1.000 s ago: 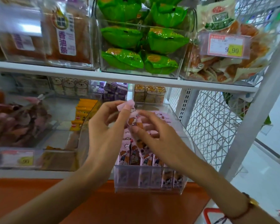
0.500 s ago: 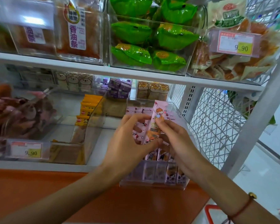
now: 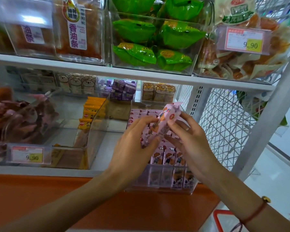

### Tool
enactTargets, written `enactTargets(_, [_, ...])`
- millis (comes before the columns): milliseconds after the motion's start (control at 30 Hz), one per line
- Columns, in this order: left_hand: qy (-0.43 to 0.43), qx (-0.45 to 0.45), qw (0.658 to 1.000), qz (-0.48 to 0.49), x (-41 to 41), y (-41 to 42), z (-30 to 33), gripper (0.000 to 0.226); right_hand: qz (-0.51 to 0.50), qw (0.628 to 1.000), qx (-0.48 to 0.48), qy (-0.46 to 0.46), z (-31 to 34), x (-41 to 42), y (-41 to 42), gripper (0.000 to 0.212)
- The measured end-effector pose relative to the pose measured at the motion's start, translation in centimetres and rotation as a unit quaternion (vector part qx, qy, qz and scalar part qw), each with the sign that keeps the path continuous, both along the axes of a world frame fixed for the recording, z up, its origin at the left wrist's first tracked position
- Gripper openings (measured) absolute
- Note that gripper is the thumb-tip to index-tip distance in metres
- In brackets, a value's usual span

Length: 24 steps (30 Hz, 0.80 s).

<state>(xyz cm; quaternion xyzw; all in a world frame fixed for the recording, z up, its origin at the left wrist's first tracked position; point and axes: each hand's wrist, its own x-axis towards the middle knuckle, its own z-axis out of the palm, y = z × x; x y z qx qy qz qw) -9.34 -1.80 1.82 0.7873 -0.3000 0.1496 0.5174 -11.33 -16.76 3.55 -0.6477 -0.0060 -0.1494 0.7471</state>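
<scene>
Holding one pink snack packet (image 3: 166, 122) between both hands, the person has it lifted just above the clear bin (image 3: 137, 182) at the centre of the frame, on the lower shelf (image 3: 40, 169). The left hand (image 3: 134, 148) pinches the packet's lower end between thumb and curled fingers. The right hand (image 3: 191, 139) grips its upper half from the right, with fingertips pressed on the wrapper.

As for progress, the bin looks nearly stocked: a front row of upright pink packets (image 3: 171, 158) stands against its near wall, and more pink tops show towards the back. The held packet is not yet among them, so what seems left is to turn it upright and slide it into a gap. Where that gap lies I cannot tell, since the hands cover the middle of the bin.

The packet's long axis runs on a slant from lower left to upper right of the frame. Its crimped end points to the upper right, towards the wire mesh side of the rack, and its printed face is turned up to the camera
</scene>
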Motion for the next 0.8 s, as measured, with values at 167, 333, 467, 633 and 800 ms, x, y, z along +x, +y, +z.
enactTargets(167, [-0.016, -0.006, 1.000, 0.017, 0.3, -0.4, -0.1, 0.043, -0.045, 0.996, -0.066, -0.036, -0.3, -0.2, 0.5, 0.052])
enactTargets(333, [0.112, -0.042, 0.989, -0.089, 0.6, -0.4, 0.5, 0.037, -0.031, 0.989, -0.141, 0.002, 0.1, -0.4, 0.0, 0.036])
enactTargets(467, [0.184, -0.058, 0.972, -0.131, 0.6, -0.4, 0.5, 0.018, -0.019, 0.993, -0.097, 0.062, -0.2, -0.3, -0.4, 0.031])
enactTargets(633, [0.239, -0.061, 0.959, -0.139, 0.8, -0.2, 0.2, 0.018, -0.023, 0.994, -0.090, 0.065, -0.7, 0.0, -0.5, 0.029])
enactTargets(800, [0.185, -0.042, 0.975, -0.114, 1.0, 0.0, 0.5, 0.033, 0.016, 0.989, -0.149, -0.015, -0.5, -0.3, -0.6, 0.039])
